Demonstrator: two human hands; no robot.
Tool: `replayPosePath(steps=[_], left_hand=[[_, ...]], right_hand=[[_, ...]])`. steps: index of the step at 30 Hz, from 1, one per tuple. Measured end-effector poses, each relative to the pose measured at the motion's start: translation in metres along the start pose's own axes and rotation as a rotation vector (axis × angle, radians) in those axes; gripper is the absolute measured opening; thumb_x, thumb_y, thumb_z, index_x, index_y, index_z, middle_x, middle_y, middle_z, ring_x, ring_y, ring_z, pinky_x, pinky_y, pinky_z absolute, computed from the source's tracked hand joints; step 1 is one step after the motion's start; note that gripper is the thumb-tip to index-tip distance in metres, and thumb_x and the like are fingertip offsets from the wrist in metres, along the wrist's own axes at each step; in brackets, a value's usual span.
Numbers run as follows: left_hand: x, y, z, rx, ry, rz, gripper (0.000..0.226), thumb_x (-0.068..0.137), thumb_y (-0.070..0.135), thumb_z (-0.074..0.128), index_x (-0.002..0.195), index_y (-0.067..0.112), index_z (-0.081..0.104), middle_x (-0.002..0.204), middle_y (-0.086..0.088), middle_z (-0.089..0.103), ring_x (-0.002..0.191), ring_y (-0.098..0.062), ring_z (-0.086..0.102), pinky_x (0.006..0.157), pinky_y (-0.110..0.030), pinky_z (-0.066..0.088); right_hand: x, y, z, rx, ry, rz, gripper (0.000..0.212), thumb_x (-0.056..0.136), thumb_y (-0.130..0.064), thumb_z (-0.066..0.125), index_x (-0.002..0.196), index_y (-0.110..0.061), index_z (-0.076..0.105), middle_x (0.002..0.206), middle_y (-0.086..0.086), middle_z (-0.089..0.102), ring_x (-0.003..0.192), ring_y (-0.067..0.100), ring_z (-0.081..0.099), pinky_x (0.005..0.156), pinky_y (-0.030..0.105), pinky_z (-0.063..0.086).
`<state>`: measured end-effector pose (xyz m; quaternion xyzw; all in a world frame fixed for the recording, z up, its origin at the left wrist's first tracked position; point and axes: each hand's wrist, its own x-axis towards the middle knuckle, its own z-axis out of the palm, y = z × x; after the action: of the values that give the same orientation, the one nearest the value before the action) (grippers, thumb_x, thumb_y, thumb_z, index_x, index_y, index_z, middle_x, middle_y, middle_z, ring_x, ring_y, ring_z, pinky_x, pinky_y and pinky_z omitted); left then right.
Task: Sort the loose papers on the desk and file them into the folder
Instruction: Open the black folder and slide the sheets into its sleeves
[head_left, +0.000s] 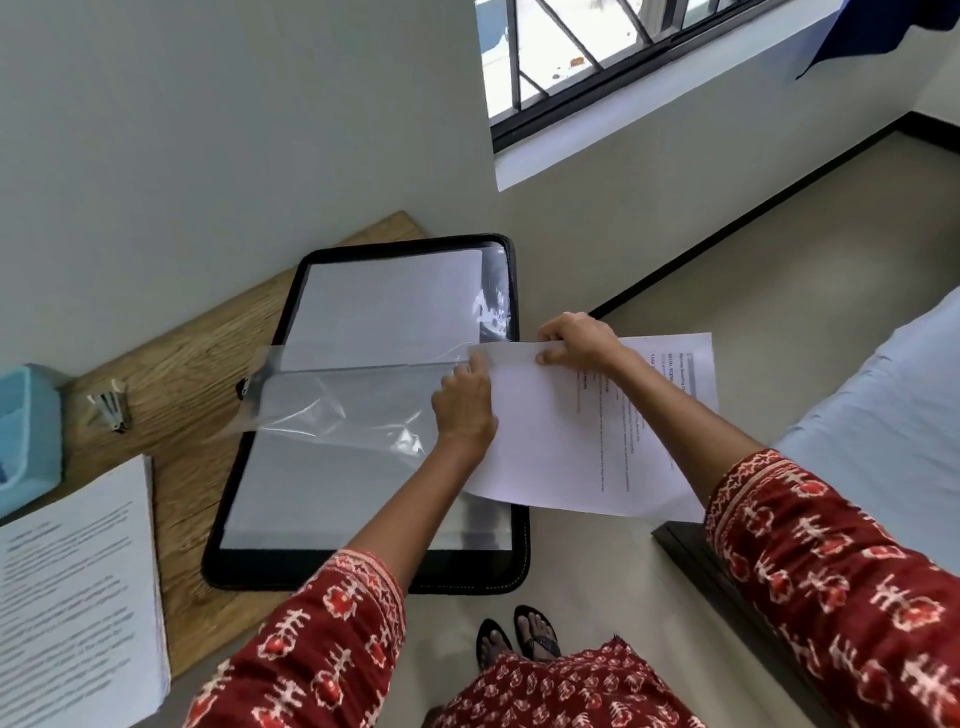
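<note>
A black zip folder (249, 493) lies open on the wooden desk (197, 364), its right part overhanging the desk edge. Clear plastic sleeves hold white pages inside it. One clear sleeve (332, 405) is lifted across the folder's middle. My left hand (465, 410) pinches the sleeve's open right edge. My right hand (576, 343) grips the top edge of a printed paper sheet (571, 441), held right at the sleeve's mouth. A stack of printed loose papers (72, 592) lies on the desk at the lower left.
A light blue tray (26, 436) stands at the desk's left edge, with a small stapler (110, 408) beside it. A bed with a pale sheet (883, 441) is at the right. Floor and my sandalled feet (519, 636) show below the folder.
</note>
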<state>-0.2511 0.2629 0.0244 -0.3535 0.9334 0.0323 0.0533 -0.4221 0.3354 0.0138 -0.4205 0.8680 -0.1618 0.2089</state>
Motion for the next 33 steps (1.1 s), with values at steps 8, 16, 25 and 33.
replayPosePath(steps=[8,16,25,33], left_hand=[[-0.039,-0.028,0.020,-0.099,0.122,-0.070,0.034,0.079,0.029,0.058,0.108,0.013,0.048,0.106,-0.006,0.054,0.097,-0.024,0.050,0.082,-0.037,0.031],[-0.053,-0.057,0.043,-0.795,0.708,-0.568,0.069,0.072,0.008,0.072,0.133,0.008,0.040,0.139,-0.018,0.034,0.126,-0.038,0.034,0.100,-0.052,0.033],[-0.065,-0.034,0.044,-1.256,0.606,-0.918,0.027,0.090,0.006,0.056,0.112,-0.009,0.053,0.104,-0.020,0.060,0.099,-0.030,0.058,0.070,-0.020,0.037],[-0.068,-0.014,0.052,-1.474,0.571,-1.103,0.017,0.093,0.006,0.051,0.110,0.003,0.047,0.106,-0.015,0.053,0.094,-0.022,0.053,0.080,-0.030,0.046]], right_hand=[[-0.003,0.000,0.016,0.146,-0.042,0.053,0.013,0.082,-0.026,0.068,0.075,-0.021,0.057,0.075,0.001,0.055,0.079,0.020,0.052,0.066,0.026,0.036],[-0.005,-0.005,0.025,0.148,0.009,0.112,0.013,0.080,-0.030,0.068,0.084,-0.017,0.067,0.082,0.003,0.061,0.083,0.021,0.056,0.067,0.027,0.038],[0.011,-0.012,0.017,0.134,-0.107,0.049,0.022,0.081,-0.030,0.068,0.071,-0.012,0.060,0.087,0.009,0.062,0.084,0.025,0.058,0.067,0.029,0.041],[0.003,-0.002,0.010,0.188,-0.216,-0.104,0.024,0.086,-0.028,0.063,0.071,-0.016,0.050,0.085,0.005,0.056,0.082,0.023,0.055,0.067,0.027,0.037]])
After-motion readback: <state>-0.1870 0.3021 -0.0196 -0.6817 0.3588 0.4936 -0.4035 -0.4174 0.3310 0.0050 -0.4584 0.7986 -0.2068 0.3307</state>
